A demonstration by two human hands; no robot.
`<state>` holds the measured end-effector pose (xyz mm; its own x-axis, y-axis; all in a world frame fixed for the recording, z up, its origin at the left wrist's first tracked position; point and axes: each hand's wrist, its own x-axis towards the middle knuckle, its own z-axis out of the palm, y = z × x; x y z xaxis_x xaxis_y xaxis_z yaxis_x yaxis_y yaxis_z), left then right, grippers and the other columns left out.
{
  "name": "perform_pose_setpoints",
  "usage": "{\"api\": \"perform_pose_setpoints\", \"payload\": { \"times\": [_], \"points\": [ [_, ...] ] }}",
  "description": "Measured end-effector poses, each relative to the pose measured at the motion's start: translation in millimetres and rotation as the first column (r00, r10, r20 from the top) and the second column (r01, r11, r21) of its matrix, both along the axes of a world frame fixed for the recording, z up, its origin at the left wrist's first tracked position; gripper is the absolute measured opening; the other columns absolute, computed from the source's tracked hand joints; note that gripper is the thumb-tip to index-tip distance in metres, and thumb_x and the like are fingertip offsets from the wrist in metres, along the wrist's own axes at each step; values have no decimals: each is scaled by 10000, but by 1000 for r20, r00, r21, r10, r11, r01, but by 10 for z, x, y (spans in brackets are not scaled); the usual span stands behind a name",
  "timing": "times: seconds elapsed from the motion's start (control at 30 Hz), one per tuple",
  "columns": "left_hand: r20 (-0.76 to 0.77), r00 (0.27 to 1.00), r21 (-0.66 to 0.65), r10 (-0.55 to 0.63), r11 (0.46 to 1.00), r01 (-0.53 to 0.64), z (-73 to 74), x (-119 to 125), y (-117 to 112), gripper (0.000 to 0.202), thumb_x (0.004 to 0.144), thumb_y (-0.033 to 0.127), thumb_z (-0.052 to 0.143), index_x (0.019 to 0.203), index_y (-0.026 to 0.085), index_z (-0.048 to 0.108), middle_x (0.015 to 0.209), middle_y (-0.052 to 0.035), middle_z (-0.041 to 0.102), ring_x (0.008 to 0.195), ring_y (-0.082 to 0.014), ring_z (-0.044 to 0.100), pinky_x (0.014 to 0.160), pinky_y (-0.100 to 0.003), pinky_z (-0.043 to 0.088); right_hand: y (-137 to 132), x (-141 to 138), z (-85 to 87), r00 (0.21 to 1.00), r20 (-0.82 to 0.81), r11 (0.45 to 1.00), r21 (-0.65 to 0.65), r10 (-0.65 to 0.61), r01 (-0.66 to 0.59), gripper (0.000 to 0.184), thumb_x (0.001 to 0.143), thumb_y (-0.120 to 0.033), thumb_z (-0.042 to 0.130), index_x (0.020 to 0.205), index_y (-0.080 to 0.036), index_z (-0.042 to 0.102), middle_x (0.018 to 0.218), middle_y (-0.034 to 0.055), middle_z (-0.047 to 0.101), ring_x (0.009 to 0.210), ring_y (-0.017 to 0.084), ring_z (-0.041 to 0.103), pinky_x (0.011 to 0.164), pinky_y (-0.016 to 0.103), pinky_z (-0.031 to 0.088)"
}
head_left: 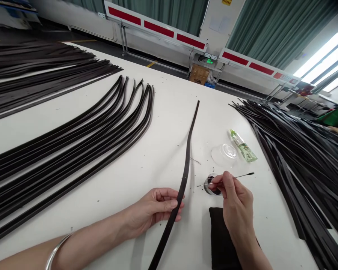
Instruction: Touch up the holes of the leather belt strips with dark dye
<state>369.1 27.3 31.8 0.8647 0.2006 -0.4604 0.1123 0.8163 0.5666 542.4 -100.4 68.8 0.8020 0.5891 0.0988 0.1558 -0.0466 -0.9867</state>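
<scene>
left hand (154, 212) holds strap (183, 180), right hand (236, 202) maybe swab (242, 176).

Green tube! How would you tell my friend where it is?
Find the long white table and the messy heap of dark strips on its right side. Just left of that heap sits a clear round plastic dish. Touching distance beyond it lies the small tube, the only green thing on the table.

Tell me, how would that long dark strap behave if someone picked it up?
The strap is probably flexible but slightly springy, since it bends in a long, smooth curve from the left hand. It looks thin and narrow, so likely light. Being flat, it seems unlikely to roll.
</scene>
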Motion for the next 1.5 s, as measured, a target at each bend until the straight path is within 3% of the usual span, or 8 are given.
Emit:
{"api": "perform_pose_setpoints", "payload": {
  "times": [0.1,0.2,0.37,0.53,1.0,1.5],
  "points": [
    [17,1000,-9,-2,1000,2,-1,8,-8,208,729,159,814,906,131,709,835,-67,727,736,-150,668,774,-328,570,-47,-127,6,970,244,998,-69,23,-7,358,980,-368,441,753,-179,643,727,31,646,695,147,618,669,280,492],
    [67,998,-27,-8,1000,10,-12,9,-12,187,744,162,799,904,132,706,843,-72,731,751,-158,671,781,-335,565,-81,-233,17,869,476,990,-71,138,-118,326,997,-211,376,779,-193,618,739,14,644,722,130,613,687,276,468],
    [100,995,-34,-17,999,20,-28,7,-12,144,792,146,753,924,128,698,878,-85,730,786,-155,667,809,-352,564,-49,-312,-15,728,638,943,6,252,-332,257,936,-39,375,908,-182,588,767,23,638,735,141,601,679,310,474],
    [103,994,-35,-20,999,23,-23,6,-16,170,789,150,754,947,125,700,859,-88,731,798,-168,675,798,-346,568,-31,-318,-48,684,681,932,5,262,-362,280,898,20,384,941,-185,571,774,28,642,735,144,600,671,315,484],
    [110,993,-13,-35,999,36,-42,-1,-14,228,757,230,794,952,144,714,848,-72,732,787,-178,673,819,-370,552,-6,-335,-52,659,704,927,5,264,-376,267,887,22,406,935,-183,570,757,27,646,715,147,601,634,300,482],
    [131,990,23,-61,998,59,3,14,-5,172,781,217,765,926,144,709,865,-74,722,741,-167,672,786,-338,549,11,-339,-61,610,738,916,-26,288,-401,270,893,29,412,955,-184,565,761,25,650,720,139,593,637,299,480]
  ]
}}
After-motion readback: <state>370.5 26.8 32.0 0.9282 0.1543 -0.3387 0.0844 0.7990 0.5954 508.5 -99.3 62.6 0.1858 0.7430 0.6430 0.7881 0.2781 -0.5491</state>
